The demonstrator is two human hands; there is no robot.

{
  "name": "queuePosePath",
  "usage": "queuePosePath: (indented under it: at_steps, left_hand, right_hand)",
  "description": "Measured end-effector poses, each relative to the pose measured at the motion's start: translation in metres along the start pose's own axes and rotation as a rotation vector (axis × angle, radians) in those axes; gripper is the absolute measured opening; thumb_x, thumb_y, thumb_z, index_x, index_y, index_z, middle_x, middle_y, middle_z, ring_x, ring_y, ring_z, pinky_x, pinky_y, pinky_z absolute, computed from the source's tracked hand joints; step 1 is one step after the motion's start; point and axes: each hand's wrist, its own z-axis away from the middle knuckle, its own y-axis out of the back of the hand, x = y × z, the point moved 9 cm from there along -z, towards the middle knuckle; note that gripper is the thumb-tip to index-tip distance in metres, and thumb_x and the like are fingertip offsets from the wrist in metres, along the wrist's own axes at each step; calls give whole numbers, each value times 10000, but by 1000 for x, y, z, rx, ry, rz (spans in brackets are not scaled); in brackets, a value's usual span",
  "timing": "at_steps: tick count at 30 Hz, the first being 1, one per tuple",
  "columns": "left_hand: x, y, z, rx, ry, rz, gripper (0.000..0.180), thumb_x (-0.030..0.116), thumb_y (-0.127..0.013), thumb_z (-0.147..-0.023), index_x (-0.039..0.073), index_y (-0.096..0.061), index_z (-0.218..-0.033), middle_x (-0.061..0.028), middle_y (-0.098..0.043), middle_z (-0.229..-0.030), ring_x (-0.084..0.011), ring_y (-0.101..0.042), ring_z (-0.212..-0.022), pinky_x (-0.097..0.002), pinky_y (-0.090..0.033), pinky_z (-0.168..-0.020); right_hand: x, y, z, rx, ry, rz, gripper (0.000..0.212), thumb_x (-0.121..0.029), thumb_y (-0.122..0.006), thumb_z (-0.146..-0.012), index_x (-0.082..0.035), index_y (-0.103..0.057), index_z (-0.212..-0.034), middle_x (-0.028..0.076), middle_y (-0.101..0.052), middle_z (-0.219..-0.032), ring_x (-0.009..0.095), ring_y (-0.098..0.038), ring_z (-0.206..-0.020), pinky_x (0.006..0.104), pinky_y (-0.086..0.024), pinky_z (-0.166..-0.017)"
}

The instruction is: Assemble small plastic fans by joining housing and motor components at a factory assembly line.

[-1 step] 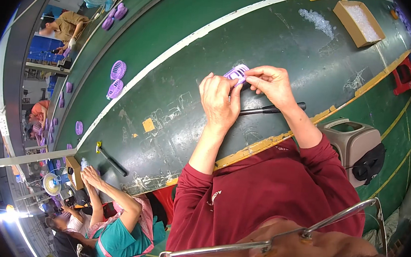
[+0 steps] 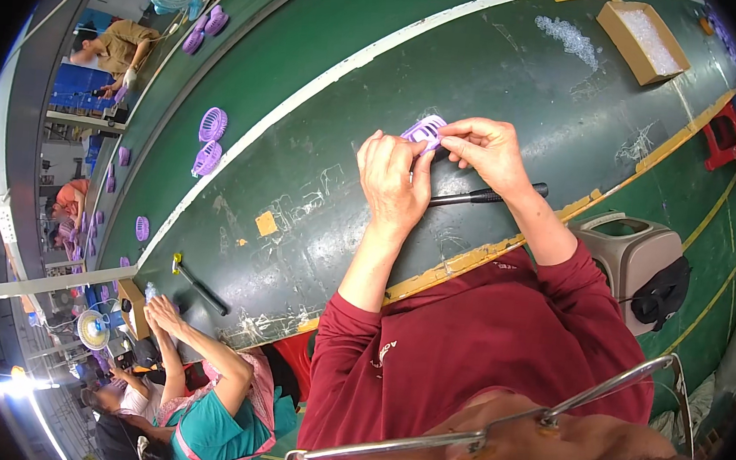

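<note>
A light purple plastic part with slots (image 2: 424,131) is raised over the dark green bench, its lower end covered by my fingers. My left hand (image 2: 388,175) is closed round the near end, thumb pressed against it. At the part's right edge, the thumb and forefinger of my right hand (image 2: 488,153) are pinched together. Whatever small thing they may hold is too hidden to make out. Beneath my right wrist lies a hammer (image 2: 474,197) with a black grip, its head hidden behind my left hand.
A cardboard box (image 2: 644,44) of small clear pieces stands far right, beside a loose heap of them (image 2: 569,40). Purple round grilles (image 2: 212,124) lie on the green belt. Another hammer (image 2: 199,286) lies left, near a co-worker's hands (image 2: 163,313). A beige stool (image 2: 629,259) stands right.
</note>
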Motion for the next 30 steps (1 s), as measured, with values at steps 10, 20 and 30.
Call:
queuePosePath:
  at_steps: [10, 20, 30]
  left_hand:
    - [0, 0, 1, 9, -3, 6, 214, 45, -785, -726, 67, -639, -881, -87, -599, -801, -272, -615, -806, -492, -469, -937]
    - [1, -1, 2, 7, 6, 18, 178, 58, -774, -737, 62, -653, -867, -79, -586, -796, -269, -606, -811, -485, -455, -954]
    - [1, -1, 2, 15, 22, 29, 154, 54, -761, -735, 54, -666, -856, -75, -572, -787, -275, -598, -815, -475, -442, -968]
  right_hand:
    - [-4, 1, 2, 14, 19, 69, 138, -56, -731, -875, -9, -748, -1004, 24, -720, -826, 44, -622, -661, 180, -508, -567]
    - [-4, 2, 2, -17, 26, 61, 148, -41, -713, -885, -8, -747, -1025, 26, -722, -826, 45, -632, -672, 186, -524, -589]
    - [-7, 0, 8, -32, 112, 48, 148, -13, -700, -886, 0, -749, -1025, 51, -721, -884, 72, -650, -715, 209, -545, -633]
